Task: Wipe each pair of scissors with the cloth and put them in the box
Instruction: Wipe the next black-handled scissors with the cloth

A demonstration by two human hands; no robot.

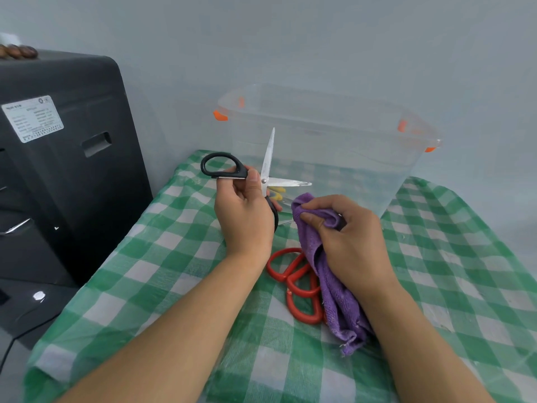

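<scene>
1. at the far left stood a black machine (pixel 66 158), apart from the work.
2. our left hand (pixel 244 219) gripped the black-handled scissors (pixel 263 180) at the pivot, fingers curled round the handles, blades spread wide open in the air just in front of the box.
3. below our hands, red-handled scissors (pixel 299 283) lay on the green checked tablecloth (pixel 145 286), partly under the cloth; we judged these still unwiped.
4. our right hand (pixel 348 234) was closed round the purple cloth (pixel 334 286), bunched at the fingers and trailing down to the table, near the lower blade but not touching it.
5. the clear box (pixel 412 158) stood at the far right; something yellow (pixel 277 191) showed through its wall, perhaps a pair already in, so we judged most of the task left.
</scene>
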